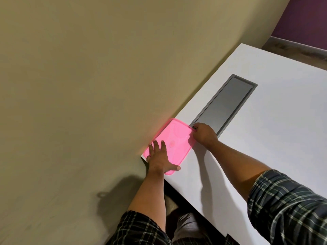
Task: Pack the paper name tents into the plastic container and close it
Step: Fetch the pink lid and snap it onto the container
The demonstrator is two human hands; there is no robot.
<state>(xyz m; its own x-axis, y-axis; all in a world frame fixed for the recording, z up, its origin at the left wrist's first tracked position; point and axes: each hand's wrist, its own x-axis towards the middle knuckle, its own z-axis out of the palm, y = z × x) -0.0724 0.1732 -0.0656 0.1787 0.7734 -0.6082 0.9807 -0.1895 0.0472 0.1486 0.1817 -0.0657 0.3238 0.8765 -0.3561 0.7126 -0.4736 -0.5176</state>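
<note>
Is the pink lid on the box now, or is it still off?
On, it seems: the pink lid lies flat over the box, left hand pressing it, right hand at its corner. Whether it is snapped shut, cannot tell.

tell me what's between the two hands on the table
Head view: only the pink lid spans from the left hand to the right hand.

Lid (174, 141) bright translucent pink, faint paler rings showing through. Table (265, 138) plain white. Panel (224, 103) set in table flat grey, frame darker grey. Wall (88, 76) beige-tan, no pattern, pink glow where it meets the lid. Sleeves (286, 206) dark grey-black plaid with thin pale crossing lines. Far wall (304, 16) purple. Floor strip (292, 48) brownish, mottled. Skirting grey.
</note>
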